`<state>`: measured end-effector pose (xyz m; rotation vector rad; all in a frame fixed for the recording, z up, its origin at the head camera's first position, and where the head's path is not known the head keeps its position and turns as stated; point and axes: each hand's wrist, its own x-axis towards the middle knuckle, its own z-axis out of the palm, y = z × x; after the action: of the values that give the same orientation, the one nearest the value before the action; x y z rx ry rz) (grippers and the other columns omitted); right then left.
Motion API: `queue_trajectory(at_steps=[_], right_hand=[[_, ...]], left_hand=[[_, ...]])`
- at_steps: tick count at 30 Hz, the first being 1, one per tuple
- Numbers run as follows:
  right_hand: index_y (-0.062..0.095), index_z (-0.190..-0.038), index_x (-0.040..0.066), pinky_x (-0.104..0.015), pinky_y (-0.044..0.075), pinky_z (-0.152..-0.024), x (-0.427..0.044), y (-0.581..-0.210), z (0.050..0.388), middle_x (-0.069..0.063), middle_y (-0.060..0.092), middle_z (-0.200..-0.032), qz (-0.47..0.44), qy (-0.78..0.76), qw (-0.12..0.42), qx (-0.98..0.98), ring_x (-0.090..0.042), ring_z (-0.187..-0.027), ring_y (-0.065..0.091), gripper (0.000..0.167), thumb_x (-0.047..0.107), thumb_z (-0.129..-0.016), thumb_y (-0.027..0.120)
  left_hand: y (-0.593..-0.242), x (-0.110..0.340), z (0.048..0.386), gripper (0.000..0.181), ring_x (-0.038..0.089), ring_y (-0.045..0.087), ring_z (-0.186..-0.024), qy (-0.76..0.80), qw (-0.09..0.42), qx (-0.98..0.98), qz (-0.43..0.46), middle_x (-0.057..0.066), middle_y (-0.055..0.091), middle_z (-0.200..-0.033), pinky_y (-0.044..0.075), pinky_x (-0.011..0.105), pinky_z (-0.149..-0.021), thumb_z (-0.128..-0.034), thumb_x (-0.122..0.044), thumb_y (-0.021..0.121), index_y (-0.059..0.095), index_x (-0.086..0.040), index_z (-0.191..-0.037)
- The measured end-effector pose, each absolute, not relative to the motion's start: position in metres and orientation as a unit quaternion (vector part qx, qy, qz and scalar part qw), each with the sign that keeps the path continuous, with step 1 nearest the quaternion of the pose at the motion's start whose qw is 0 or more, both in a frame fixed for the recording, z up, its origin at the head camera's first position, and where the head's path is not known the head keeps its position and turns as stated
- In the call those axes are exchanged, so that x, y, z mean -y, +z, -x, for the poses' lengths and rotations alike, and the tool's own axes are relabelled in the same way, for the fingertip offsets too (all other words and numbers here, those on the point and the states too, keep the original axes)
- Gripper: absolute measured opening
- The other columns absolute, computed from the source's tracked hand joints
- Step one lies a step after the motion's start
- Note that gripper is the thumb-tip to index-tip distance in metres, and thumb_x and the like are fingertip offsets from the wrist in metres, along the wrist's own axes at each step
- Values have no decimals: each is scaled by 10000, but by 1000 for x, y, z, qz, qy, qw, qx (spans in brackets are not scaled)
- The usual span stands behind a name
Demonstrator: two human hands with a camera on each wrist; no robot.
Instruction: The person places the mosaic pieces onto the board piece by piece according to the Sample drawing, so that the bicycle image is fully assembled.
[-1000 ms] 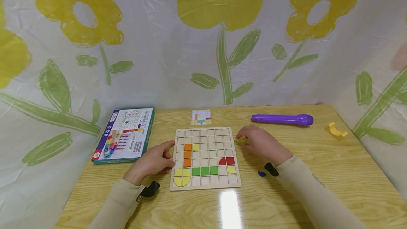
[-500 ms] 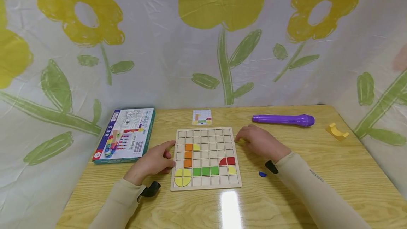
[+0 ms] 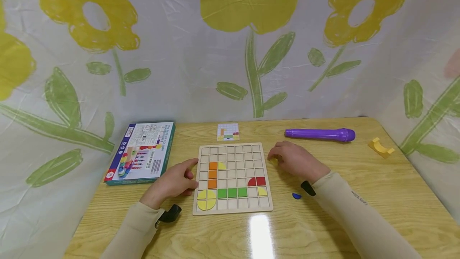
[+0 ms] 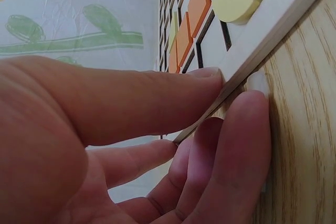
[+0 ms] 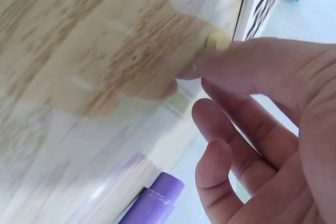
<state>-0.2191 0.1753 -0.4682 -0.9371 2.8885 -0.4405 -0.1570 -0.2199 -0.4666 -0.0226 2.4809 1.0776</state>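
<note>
A light wooden grid board (image 3: 235,206) lies on the table with coloured flat pieces in its cells: orange, green and red squares, a red quarter circle and yellow quarter circles. At its left edge is my left hand (image 3: 176,181); the thumb and index finger touch the board's side, the other fingers bent beside it. To the right of the board, my right hand (image 3: 292,161) pinches a small yellow piece (image 5: 218,40) between thumb and fingertips, low over the tabletop. Fingers cover most of that piece, so its full shape is hidden. A blue half-round piece (image 3: 296,196) lies near the right wrist.
Behind the board lies a small printed pattern card (image 3: 228,132). A toy box (image 3: 141,153) rests at the left, close to the left hand. A purple microphone-shaped tube (image 3: 320,134) and a yellow cradle-shaped block (image 3: 381,148) are at the back right. Flower-printed cloth surrounds the table.
The right hand stays beside the board with the yellow piece, its fingertips shifting only slightly. The left hand and the pieces on the board have not visibly moved.
</note>
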Motion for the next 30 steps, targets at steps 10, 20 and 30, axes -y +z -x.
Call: queue_trajectory(at_steps=[10,20,30], right_hand=[[814,-1128,147,-442,606,-980,-182,-466,218,1,743,-1079,288,-153,63,-943,-192,-1019,694,241,46,-909,808],[818,-1049,154,-445,608,-971,-186,-463,217,6,748,-1063,281,-155,81,-944,-181,-991,691,125,103,-937,800],[807,-1043,155,-400,604,-911,-181,-456,200,45,728,-1009,252,-181,88,-947,-125,-914,644,154,229,-919,859]], left_hand=[[-466,221,158,790,207,629,-771,390,218,-895,5,107,582,-1037,578,312,-679,-947,-71,792,428,-95,-1647],[-468,221,158,791,207,631,-765,392,218,-894,4,107,583,-1039,569,317,-669,-947,-74,797,429,-102,-1647],[-467,221,158,794,209,628,-772,392,217,-894,3,107,581,-1044,574,319,-671,-946,-73,798,427,-101,-1648]])
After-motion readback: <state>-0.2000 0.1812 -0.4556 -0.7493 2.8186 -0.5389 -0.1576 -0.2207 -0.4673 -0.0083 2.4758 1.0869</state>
